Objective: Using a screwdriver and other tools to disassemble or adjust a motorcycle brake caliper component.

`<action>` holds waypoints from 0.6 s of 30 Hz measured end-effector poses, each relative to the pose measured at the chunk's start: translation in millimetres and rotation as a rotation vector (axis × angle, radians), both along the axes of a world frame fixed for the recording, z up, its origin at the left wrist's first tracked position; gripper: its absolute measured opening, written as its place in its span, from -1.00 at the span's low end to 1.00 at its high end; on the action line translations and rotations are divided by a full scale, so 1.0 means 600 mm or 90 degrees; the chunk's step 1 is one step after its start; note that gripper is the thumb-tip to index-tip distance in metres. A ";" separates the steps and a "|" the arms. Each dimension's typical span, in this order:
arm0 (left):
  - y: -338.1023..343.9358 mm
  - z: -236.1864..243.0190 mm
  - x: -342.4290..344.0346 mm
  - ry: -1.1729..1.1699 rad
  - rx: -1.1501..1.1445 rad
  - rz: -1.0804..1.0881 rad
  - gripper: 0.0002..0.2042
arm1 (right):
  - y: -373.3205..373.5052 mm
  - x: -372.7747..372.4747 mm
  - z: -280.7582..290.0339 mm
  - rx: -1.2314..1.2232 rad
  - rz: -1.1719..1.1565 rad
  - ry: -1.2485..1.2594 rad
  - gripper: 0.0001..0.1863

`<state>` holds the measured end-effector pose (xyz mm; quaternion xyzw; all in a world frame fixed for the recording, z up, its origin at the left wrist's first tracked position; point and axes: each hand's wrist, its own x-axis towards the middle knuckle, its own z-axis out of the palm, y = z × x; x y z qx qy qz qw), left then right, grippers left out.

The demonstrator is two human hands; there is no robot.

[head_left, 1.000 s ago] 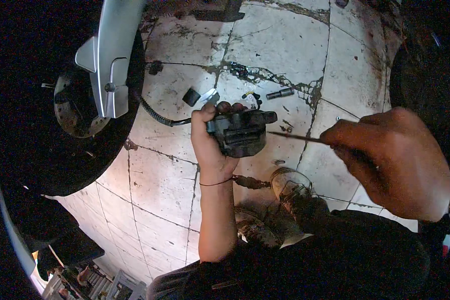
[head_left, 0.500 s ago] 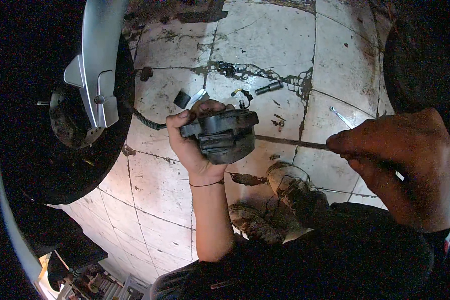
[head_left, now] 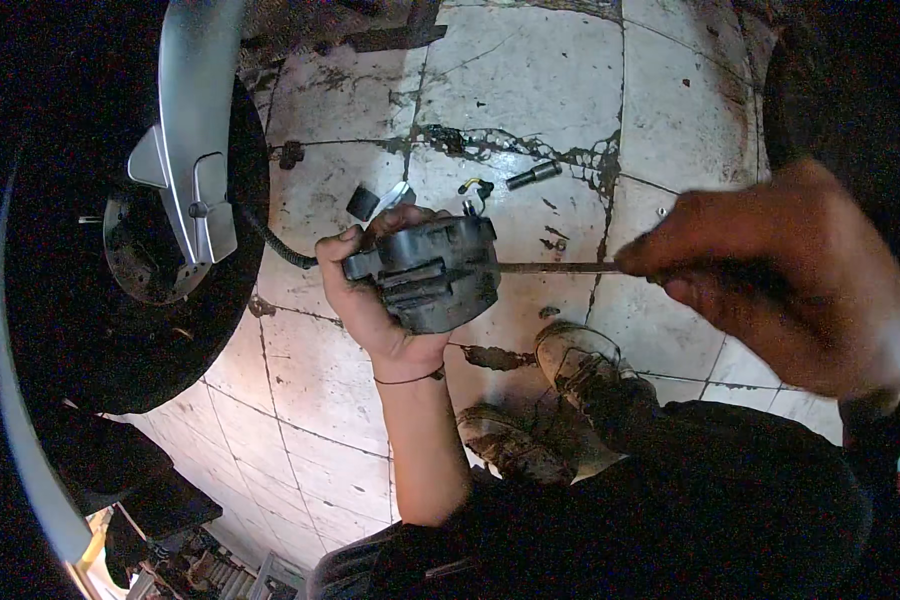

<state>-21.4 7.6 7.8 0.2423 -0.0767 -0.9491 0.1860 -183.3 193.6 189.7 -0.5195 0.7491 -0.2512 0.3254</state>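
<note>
Brake caliper, dark and blocky, is held above the tiled floor by the left hand, which curls around it; the right hand pinches a thin rod reaching the caliper's right edge.

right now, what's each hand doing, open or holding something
Left hand: closed, holding the dark blocky part.
Right hand: closed, holding the thin flat tool.
</note>
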 end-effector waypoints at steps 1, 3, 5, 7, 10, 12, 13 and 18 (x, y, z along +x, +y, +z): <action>0.007 0.004 -0.008 -0.056 -0.024 0.031 -0.51 | 0.023 -0.004 -0.010 0.030 -0.007 0.013 -0.80; 0.002 0.007 0.012 -0.140 -0.066 0.087 -0.51 | 0.035 -0.006 -0.040 0.050 0.022 -0.029 -0.79; 0.008 0.008 0.013 -0.094 -0.103 0.051 -0.50 | 0.041 0.004 -0.035 0.056 -0.019 -0.055 -0.79; 0.004 0.000 0.012 -0.061 -0.080 0.040 -0.50 | 0.042 0.007 -0.038 0.058 -0.059 -0.088 -0.79; -0.001 -0.003 0.017 -0.023 -0.044 0.030 -0.51 | 0.038 0.007 -0.048 0.039 -0.033 -0.090 -0.79; -0.004 0.007 0.020 -0.010 -0.030 0.030 -0.51 | 0.045 0.006 -0.061 -0.052 -0.066 -0.155 -0.81; 0.003 0.011 0.006 -0.026 -0.051 0.013 -0.51 | 0.059 -0.005 -0.065 -0.046 -0.076 -0.140 -0.81; 0.013 0.034 0.006 -0.179 -0.096 0.094 -0.50 | 0.061 -0.027 -0.084 0.142 -0.274 -0.397 -0.78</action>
